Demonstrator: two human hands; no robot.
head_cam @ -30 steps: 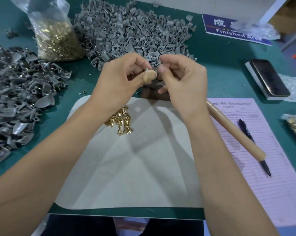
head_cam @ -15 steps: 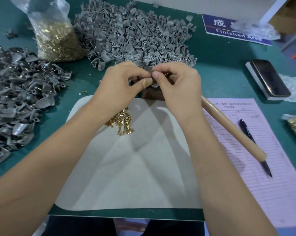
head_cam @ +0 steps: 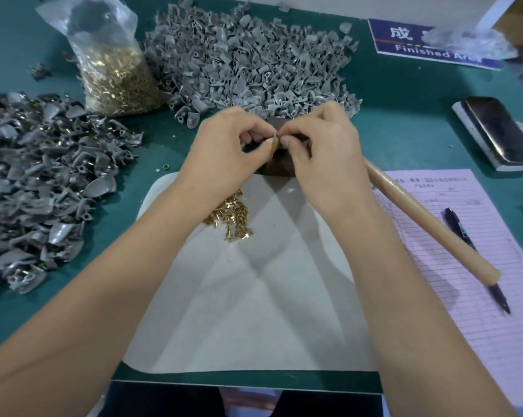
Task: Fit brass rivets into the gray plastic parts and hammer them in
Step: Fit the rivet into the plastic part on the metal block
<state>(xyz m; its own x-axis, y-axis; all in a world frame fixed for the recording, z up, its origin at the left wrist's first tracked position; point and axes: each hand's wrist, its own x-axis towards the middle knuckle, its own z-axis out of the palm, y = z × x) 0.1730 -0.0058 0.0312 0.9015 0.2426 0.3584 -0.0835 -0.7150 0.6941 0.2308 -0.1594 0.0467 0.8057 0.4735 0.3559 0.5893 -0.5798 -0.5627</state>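
My left hand (head_cam: 224,145) and my right hand (head_cam: 323,149) meet fingertip to fingertip over a dark block (head_cam: 279,168) at the far edge of the grey mat (head_cam: 248,290). Between them my left hand pinches a small gray plastic part (head_cam: 274,127), mostly hidden by my fingers. My right fingertips pinch a tiny brass rivet (head_cam: 277,135) against it. Loose brass rivets (head_cam: 230,218) lie in a small heap on the mat under my left wrist. The hammer's wooden handle (head_cam: 428,224) lies to the right, its head hidden behind my right hand.
A big pile of gray parts (head_cam: 248,55) lies at the back, with another pile (head_cam: 37,182) at the left. A bag of rivets (head_cam: 115,70) stands between them. At the right are a pink form (head_cam: 479,296), a pen (head_cam: 476,257) and a phone (head_cam: 500,130).
Both hands have sunk from mid-air down towards the dark block, still joined at the fingertips. The hammer and the rivet heap have not moved.
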